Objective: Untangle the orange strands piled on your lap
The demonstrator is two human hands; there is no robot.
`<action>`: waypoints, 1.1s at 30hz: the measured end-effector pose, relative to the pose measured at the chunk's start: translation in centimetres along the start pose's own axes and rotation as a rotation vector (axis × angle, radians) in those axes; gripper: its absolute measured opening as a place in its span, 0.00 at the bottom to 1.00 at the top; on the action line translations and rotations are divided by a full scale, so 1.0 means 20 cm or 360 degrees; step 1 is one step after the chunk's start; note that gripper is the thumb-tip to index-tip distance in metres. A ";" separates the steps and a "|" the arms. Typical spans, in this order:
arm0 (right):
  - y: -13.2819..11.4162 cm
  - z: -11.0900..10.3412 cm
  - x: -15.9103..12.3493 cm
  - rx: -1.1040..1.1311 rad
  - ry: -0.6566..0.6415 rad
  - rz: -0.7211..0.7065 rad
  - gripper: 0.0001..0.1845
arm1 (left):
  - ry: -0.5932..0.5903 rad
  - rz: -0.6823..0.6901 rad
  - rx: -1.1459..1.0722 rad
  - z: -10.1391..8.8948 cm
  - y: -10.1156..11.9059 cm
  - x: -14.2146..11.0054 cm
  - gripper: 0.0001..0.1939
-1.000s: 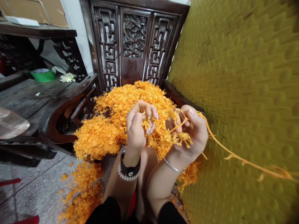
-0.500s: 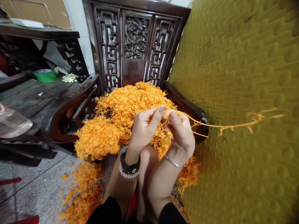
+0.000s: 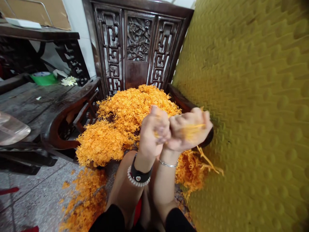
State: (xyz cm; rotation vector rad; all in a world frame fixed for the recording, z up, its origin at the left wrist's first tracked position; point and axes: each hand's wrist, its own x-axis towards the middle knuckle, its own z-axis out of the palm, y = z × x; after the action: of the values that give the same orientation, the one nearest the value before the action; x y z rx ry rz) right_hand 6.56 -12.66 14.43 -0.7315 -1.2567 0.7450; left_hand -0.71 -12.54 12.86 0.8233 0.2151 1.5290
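My left hand (image 3: 154,133), blurred by motion, is closed in front of the orange heap, with bits of orange showing between its fingers. Pressed beside it, my right hand (image 3: 189,129) is turned palm up with fingers curled round blurred orange sprigs (image 3: 193,131). Below my right hand is a branching orange stalk (image 3: 210,162), apart from the fingers as far as I can see. Behind the hands a large heap of small orange branching sprigs (image 3: 135,103) covers the seat of a carved dark wooden chair (image 3: 137,72).
More orange sprigs lie on the floor to the left (image 3: 84,199) and in a pile at the right (image 3: 190,170). A yellow-green textured panel (image 3: 246,96) stands close on the right. On the left wooden seat are a green tape roll (image 3: 44,79), a pale flower (image 3: 69,81) and a clear container (image 3: 13,129).
Both hands have gone from pinching a long orange stalk to curled fists side by side. The right hand turned palm up, and a stalk now shows lower down at the right.
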 end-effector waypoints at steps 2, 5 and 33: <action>0.00 -0.03 0.00 -0.0024 -0.0028 0.0069 0.17 | 0.0034 -0.0038 -0.0103 -0.03 0.00 0.03 0.22; -0.01 -0.04 0.02 0.0080 0.0096 0.0085 0.17 | -0.0062 -0.0121 -0.0220 -0.04 -0.05 0.06 0.18; 0.04 0.02 -0.04 0.0680 -0.0425 0.0081 0.21 | -0.0258 0.0089 0.0323 -0.10 0.04 0.01 0.19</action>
State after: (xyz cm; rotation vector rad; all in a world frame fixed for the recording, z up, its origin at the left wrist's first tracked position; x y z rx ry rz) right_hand 5.89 -12.72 13.43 -0.3214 -1.2608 1.1382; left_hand -2.56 -11.79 12.05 1.1175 0.2318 1.5003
